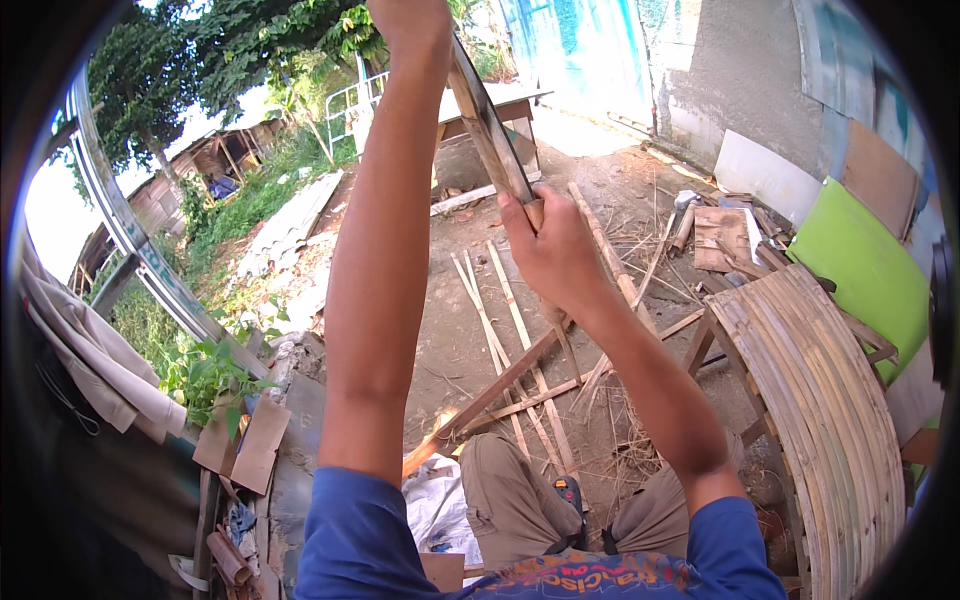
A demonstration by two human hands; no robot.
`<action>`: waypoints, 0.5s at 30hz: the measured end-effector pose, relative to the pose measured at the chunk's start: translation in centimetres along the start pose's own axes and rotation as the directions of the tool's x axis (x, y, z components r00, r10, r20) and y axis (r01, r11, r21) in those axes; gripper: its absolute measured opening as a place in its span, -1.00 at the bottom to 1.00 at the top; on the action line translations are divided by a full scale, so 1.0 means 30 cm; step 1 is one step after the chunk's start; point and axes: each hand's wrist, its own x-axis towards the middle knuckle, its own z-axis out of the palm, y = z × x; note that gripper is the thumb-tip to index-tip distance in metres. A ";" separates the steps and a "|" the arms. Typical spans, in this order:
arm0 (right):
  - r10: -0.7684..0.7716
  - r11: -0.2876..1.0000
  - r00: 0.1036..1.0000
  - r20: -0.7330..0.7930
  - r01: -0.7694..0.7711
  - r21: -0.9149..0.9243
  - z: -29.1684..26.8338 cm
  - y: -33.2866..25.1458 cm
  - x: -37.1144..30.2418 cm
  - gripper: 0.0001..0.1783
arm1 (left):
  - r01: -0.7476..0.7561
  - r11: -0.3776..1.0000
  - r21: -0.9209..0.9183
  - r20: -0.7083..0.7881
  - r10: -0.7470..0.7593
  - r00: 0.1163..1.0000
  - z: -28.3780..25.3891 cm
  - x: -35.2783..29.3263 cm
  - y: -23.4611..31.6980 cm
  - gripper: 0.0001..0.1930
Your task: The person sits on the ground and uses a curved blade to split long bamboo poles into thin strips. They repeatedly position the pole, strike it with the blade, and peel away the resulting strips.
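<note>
My right hand [556,250] is closed round the lower part of a long, pale bamboo strip [480,135], which slants up and away to the left. A dark band with a shiny edge runs along its right side; whether it is a blade or the strip's own skin, I cannot tell. Below the fist a brownish wooden end [555,314] sticks out. My left hand [408,22] is raised at the top edge, near the strip's upper end. Its fingers are outside the picture, so its grip is hidden.
Long bamboo slats [515,310] and shavings lie on the dirt floor before my knees. A curved bamboo-slat bench [825,400] stands at my right, beside a green panel [865,270]. A low table [515,97] stands ahead. Cloth [100,350] hangs at the left.
</note>
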 end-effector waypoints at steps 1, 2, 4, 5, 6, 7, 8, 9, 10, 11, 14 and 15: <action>0.019 1.000 1.000 0.019 -0.019 -0.007 -0.002 -0.037 0.002 -0.54 | 0.004 0.999 0.050 -0.020 -0.003 1.000 -0.012 -0.004 0.011 -0.25; 0.039 0.999 0.999 0.038 -0.038 -0.015 -0.021 -0.090 0.004 -0.55 | 0.008 0.995 0.099 -0.039 -0.005 0.999 -0.022 -0.007 0.024 -0.24; 0.059 0.997 0.998 0.034 -0.057 -0.043 -0.048 -0.137 0.003 -0.56 | -0.012 0.991 0.136 -0.028 0.016 0.999 -0.015 -0.022 0.044 -0.21; 0.123 0.989 0.990 0.066 -0.116 -0.094 -0.047 -0.098 0.006 -0.56 | -0.010 0.995 0.103 0.006 0.009 1.000 -0.020 -0.030 0.030 -0.21; 0.176 0.977 0.980 0.093 -0.162 -0.139 -0.048 -0.068 0.011 -0.56 | -0.021 0.997 0.070 0.039 0.018 0.999 -0.019 -0.015 0.024 -0.21; 0.230 0.961 0.966 0.118 -0.207 -0.185 -0.050 -0.047 0.012 -0.56 | -0.029 0.999 0.037 0.071 0.027 0.997 -0.017 0.000 0.016 -0.21; 0.206 0.966 0.972 0.111 -0.185 -0.180 -0.058 -0.032 0.001 -0.56 | -0.009 1.000 0.007 0.012 0.009 1.000 -0.002 0.022 -0.001 -0.21; 0.181 0.970 0.979 0.094 -0.162 -0.182 -0.083 -0.054 -0.006 -0.56 | 0.004 1.000 -0.008 0.009 -0.004 1.000 0.019 0.008 0.005 -0.21; 0.162 0.973 0.984 0.077 -0.146 -0.179 -0.097 -0.061 -0.016 -0.56 | 0.019 1.000 -0.017 0.013 -0.019 1.000 0.038 -0.025 0.025 -0.21; 0.159 0.974 0.986 0.055 -0.148 -0.170 -0.095 -0.021 -0.016 -0.55 | 0.036 0.999 -0.027 0.017 -0.035 0.999 0.052 -0.052 0.036 -0.21; 0.197 0.975 0.973 0.119 -0.182 -0.126 -0.037 0.035 -0.037 -0.54 | -0.041 0.999 0.021 0.027 0.041 0.999 -0.007 -0.014 0.038 -0.22; 0.255 0.960 0.953 0.167 -0.228 -0.162 -0.061 0.044 -0.033 -0.54 | -0.067 0.997 0.025 -0.003 0.067 0.998 -0.002 0.008 0.015 -0.22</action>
